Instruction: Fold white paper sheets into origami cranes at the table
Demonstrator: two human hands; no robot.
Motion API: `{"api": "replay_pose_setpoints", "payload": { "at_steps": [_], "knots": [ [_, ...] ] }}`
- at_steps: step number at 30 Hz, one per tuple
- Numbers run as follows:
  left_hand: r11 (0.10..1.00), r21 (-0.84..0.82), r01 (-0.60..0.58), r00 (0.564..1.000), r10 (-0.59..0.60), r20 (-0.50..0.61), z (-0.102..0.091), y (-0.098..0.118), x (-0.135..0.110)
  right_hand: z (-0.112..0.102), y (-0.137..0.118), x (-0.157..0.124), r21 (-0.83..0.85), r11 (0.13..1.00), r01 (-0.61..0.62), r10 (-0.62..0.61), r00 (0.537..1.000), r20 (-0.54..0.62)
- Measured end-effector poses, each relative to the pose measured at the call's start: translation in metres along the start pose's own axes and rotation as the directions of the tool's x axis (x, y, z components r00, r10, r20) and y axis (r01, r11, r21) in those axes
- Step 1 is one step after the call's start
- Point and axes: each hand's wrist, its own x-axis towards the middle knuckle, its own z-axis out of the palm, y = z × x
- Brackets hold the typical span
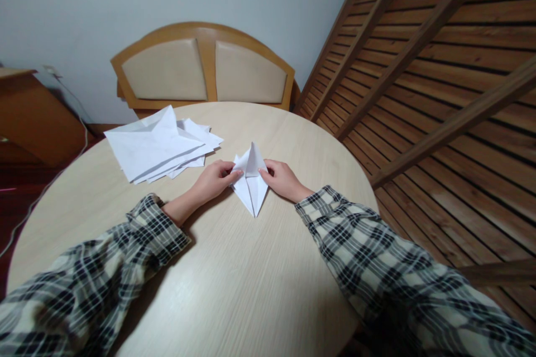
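Observation:
A folded white sheet of paper [254, 192], shaped like a kite with a raised flap at its upper half, lies near the middle of the round table [234, 279]. One lower point of it faces me, and a seam runs down its centre. My left hand [215, 181] pinches its left edge between thumb and fingers. On the opposite side, my right hand [282, 177] grips the right edge, thumb on top. The fingers beneath the paper are partly hidden.
To the left on the table is a loose pile of creased white paper sheets [154, 145]. Behind the table stands a wooden headboard [208, 67] with two cream panels. A slatted wooden partition [419, 67] slopes along the right. A wooden cabinet [37, 117] and a white cable [50, 181] are at the left.

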Motion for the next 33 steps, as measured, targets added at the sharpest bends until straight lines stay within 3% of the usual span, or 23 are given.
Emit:
{"api": "replay_pose_setpoints", "payload": {
  "at_steps": [8, 14, 18, 26, 33],
  "knots": [
    [0.998, 0.024, -0.055, 0.997, 0.057, -0.049, 0.0012, 0.0022, 0.0009, -0.0007, -0.0020, -0.0004, -0.044, 0.998, 0.034, -0.032, 0.999, 0.034],
    [0.983, 0.149, -0.107, 0.979, 0.131, -0.158, -0.0001, -0.0038, 0.0019, -0.0015, -0.0021, 0.0014, -0.049, 0.988, 0.146, -0.142, 0.987, 0.079],
    [0.979, 0.139, -0.149, 0.964, 0.175, -0.202, 0.0002, -0.0044, 0.0007, -0.0013, -0.0016, 0.0022, -0.093, 0.973, 0.211, -0.198, 0.971, 0.133],
    [0.960, 0.081, -0.268, 0.953, 0.277, -0.126, -0.0010, 0.0023, -0.0017, -0.0005, 0.0000, 0.0011, -0.125, 0.951, 0.281, -0.261, 0.953, 0.155],
    [0.965, 0.067, -0.252, 0.954, 0.260, -0.150, 0.0020, -0.0006, -0.0021, -0.0006, 0.0000, 0.0012, -0.123, 0.949, 0.289, -0.270, 0.951, 0.154]
  ]
}}
